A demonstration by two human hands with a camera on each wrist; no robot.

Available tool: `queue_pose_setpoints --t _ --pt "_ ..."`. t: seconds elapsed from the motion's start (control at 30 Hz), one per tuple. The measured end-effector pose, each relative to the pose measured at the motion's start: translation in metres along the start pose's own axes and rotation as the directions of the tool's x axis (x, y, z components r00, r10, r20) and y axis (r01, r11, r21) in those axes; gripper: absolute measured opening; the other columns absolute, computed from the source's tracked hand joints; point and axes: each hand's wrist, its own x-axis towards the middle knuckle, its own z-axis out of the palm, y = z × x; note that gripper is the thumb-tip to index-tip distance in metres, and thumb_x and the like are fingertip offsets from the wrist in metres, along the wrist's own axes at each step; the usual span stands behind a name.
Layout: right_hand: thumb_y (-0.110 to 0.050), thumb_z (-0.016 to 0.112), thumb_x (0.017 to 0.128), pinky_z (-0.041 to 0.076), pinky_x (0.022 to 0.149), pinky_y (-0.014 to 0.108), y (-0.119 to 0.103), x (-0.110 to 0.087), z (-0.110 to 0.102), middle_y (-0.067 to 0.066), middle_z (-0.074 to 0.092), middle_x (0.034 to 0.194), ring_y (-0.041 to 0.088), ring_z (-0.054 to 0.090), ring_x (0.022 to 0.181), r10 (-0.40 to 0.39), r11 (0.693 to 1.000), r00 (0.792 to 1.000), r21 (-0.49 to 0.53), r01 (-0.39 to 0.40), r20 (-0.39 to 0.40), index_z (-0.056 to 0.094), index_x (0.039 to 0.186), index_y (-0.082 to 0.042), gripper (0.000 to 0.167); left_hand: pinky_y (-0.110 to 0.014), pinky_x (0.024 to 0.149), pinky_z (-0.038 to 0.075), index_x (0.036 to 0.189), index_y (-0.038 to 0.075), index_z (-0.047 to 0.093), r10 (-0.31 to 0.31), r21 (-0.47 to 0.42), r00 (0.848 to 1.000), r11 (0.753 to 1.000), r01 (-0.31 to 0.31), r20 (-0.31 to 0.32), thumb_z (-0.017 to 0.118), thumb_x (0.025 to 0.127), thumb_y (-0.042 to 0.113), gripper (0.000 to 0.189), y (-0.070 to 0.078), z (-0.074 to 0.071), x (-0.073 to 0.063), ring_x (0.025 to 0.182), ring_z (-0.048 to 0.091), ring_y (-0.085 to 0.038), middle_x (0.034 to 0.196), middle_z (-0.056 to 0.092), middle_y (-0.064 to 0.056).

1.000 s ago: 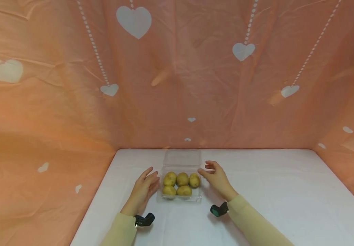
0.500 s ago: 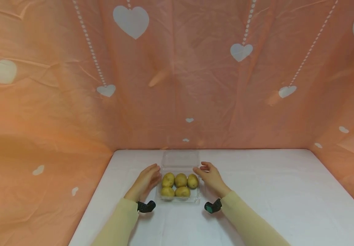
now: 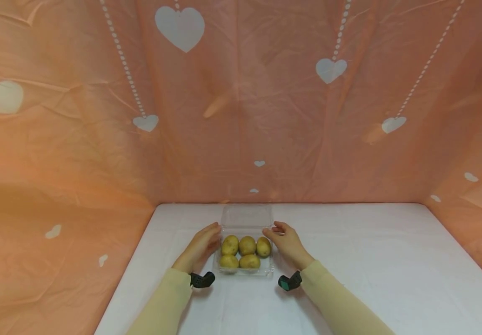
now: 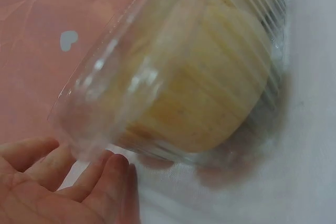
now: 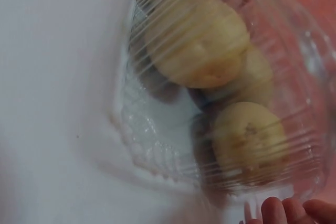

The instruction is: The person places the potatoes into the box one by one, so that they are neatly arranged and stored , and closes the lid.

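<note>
On the white table a clear plastic clamshell box (image 3: 244, 272) lies with its lid (image 3: 247, 216) folded back toward the rear wall. Several yellow potatoes (image 3: 247, 245) sit inside. My left hand (image 3: 201, 245) is at the box's left side, fingers extended and fingertips right at the rear corner. At the right side my right hand (image 3: 289, 244) has its thumb at the rim and the other fingers loosely bent outside. The left wrist view shows fingertips (image 4: 116, 169) against the ribbed plastic; in the right wrist view fingertips (image 5: 275, 208) lie close beside the box wall.
The white tabletop (image 3: 375, 260) stretches out on both sides of the box. An orange cloth (image 3: 241, 116) with white hearts hangs behind and along the sides. A small black camera (image 3: 202, 280) is strapped at each wrist.
My left hand has moved right, up to the box's side, and its spread fingers have drawn together. My right hand has shifted slightly left to the rim. The box and potatoes stay put.
</note>
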Motion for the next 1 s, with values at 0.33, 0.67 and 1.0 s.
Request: queue_pose_setpoints --t 0.33,0.67,1.0 --pt "-0.039 0.071 0.088 0.049 0.096 0.045 -0.001 -0.002 -0.001 0.020 0.055 0.128 0.033 0.055 0.115 -0.001 1.000 1.000 0.023 0.000 0.016 0.040 0.143 -0.001 0.073 -0.048 0.117 0.021 0.151 -0.004 0.019 0.018 0.031 0.999 0.999 -0.019 0.039 0.055 0.098 0.030 0.073 0.005 0.005 -0.003 0.141 0.021 -0.038 0.155 0.019 -0.025" --pt "-0.035 0.070 0.089 0.056 0.083 0.037 -0.005 -0.001 -0.003 0.020 0.055 0.128 0.030 0.058 0.110 -0.042 0.996 0.999 0.079 0.043 -0.014 0.046 0.141 -0.004 0.065 -0.047 0.116 0.024 0.153 -0.001 0.017 0.088 -0.022 0.996 0.996 -0.088 -0.008 0.055 0.098 0.028 0.073 0.011 0.008 -0.004 0.140 0.026 -0.038 0.156 0.022 -0.021" --pt "-0.036 0.066 0.092 0.049 0.096 0.045 -0.011 -0.010 -0.017 0.013 0.060 0.121 0.030 0.059 0.112 -0.122 0.990 0.992 -0.072 0.121 -0.011 0.056 0.133 -0.007 0.052 -0.053 0.116 0.021 0.153 0.005 0.020 0.106 -0.037 0.994 0.994 -0.105 0.021 0.042 0.103 0.043 0.067 0.018 0.008 -0.010 0.139 0.022 -0.045 0.153 0.019 -0.029"
